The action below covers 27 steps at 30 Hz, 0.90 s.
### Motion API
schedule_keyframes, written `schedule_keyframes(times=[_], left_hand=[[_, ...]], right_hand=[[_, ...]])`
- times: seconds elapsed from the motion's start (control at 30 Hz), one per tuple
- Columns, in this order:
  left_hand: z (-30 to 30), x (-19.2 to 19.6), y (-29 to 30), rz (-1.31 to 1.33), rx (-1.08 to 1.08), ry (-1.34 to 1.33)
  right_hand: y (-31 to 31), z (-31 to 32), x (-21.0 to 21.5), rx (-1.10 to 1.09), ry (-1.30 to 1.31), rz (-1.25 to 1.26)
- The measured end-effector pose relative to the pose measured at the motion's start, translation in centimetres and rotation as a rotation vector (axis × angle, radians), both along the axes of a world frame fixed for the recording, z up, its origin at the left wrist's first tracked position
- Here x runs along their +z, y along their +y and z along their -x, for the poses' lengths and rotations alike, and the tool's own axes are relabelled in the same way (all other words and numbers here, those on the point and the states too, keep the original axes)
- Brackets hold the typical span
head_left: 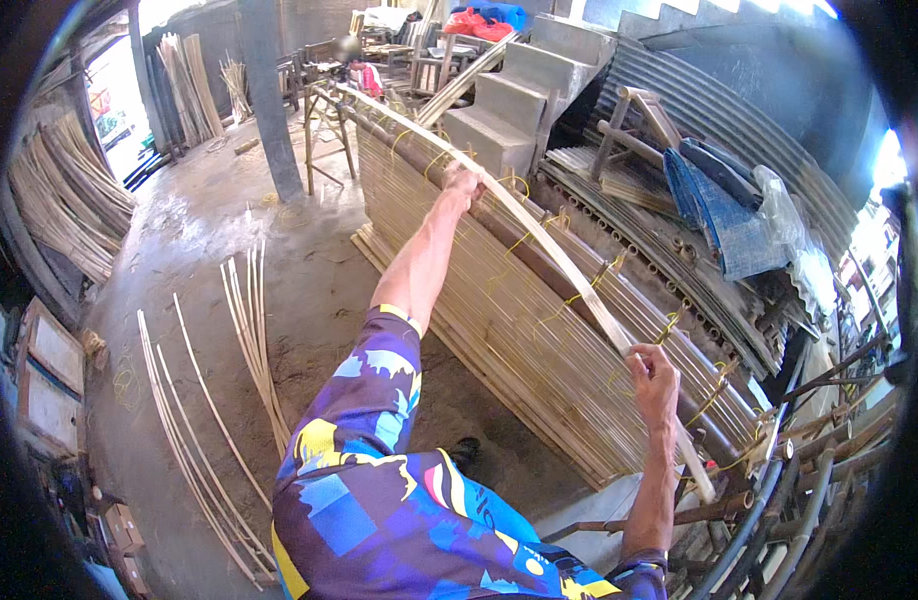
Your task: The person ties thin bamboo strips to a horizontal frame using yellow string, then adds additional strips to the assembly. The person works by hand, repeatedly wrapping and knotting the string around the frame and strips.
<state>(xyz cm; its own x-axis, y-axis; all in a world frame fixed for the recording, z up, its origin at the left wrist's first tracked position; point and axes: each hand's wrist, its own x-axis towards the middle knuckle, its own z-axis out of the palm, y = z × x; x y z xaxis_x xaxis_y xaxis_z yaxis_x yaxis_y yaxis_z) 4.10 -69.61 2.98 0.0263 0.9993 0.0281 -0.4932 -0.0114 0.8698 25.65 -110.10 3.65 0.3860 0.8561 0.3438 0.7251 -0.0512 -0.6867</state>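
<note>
A long pale bamboo strip lies along the top of a horizontal pole, running from the far end to the near right. My left hand, arm stretched forward, is closed around the strip about midway. Nearer and to the right, my right hand is closed with its fingertips at the strip's edge; the strip continues past it to its near end. Below the pole hangs a screen of narrow bamboo slats. Yellow cords are tied at intervals along the pole, their loose ends sticking out.
Loose bamboo strips lie on the concrete floor at left. A grey post stands behind them. Concrete steps rise beyond the pole. Stacked poles and a blue cloth are at right; bamboo bundles lean at far left.
</note>
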Motion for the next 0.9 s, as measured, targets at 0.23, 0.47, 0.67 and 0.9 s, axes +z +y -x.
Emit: schedule_keyframes(times=[0.23, 0.47, 0.67, 0.9], left_hand=[[-5.2, -4.5, 4.9, -0.063, 0.087, -0.189], [-7.1, -3.7, 3.1, -0.124, 0.104, -0.104], [-10.7, -5.8, 3.3, 0.001, 0.067, 0.005], [-15.2, -6.9, 4.7, 0.043, 0.045, 0.234]], right_hand=[[5.7, -5.0, 2.0, -0.013, -0.067, 0.083], [6.6, -8.9, -0.3, -0.022, 0.021, 0.142], [7.1, -12.9, -1.2, -0.012, 0.066, 0.15], [7.5, -16.9, 0.8, -0.02, 0.013, 0.2]])
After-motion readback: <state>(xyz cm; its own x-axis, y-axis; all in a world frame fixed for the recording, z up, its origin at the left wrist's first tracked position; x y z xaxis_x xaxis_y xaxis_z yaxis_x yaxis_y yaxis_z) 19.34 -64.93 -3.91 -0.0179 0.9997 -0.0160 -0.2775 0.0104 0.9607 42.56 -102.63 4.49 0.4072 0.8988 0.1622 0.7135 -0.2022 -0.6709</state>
